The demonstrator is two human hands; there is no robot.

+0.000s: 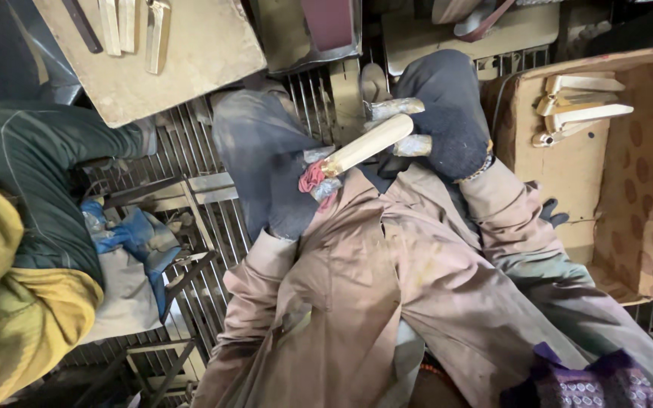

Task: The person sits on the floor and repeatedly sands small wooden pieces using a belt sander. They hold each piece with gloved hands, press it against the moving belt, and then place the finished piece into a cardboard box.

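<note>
Both gloved hands close their fingers on a pale wooden handle (pixel 368 143): left hand (pixel 266 162) at its lower end, right hand (pixel 447 113) at the upper, above the lap, beside a cardboard box (pixel 644 189).

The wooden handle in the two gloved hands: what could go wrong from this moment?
1. The wooden handle is pinched only by taped fingertips; it could slip and fall onto the metal grating below.
2. The left hand and right hand wear thick dark gloves, so the grip may be less sure.
3. A loose red scrap hangs at the handle's lower end and might catch on something.
</note>
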